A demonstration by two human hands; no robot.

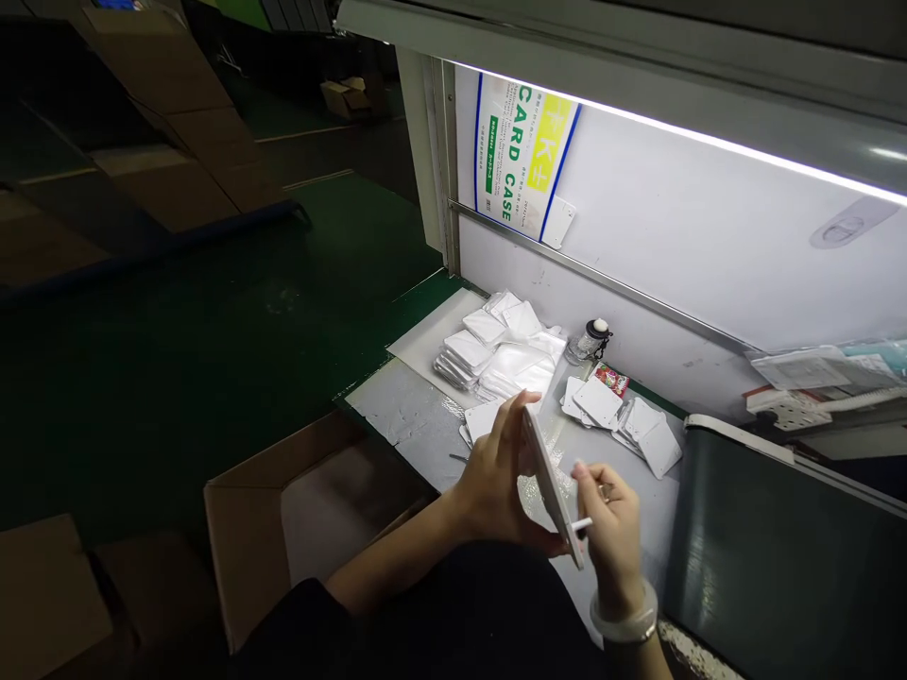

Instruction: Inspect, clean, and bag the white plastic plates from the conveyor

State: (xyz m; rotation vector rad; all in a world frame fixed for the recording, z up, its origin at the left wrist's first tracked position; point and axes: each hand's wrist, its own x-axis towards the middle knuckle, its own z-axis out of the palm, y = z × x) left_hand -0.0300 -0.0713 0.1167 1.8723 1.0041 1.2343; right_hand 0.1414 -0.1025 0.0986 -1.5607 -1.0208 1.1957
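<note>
Head view: left hand grips a white rectangular plastic card, tilted on edge above the grey desk; right hand pinches a thin white stick at the card's edge. Beyond lie loose white square cards and stacked white packets.

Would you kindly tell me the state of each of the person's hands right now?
Left hand: closed, holding a flat white card case upright on its edge.
Right hand: closed in a pinch, holding a small white strip.
</note>
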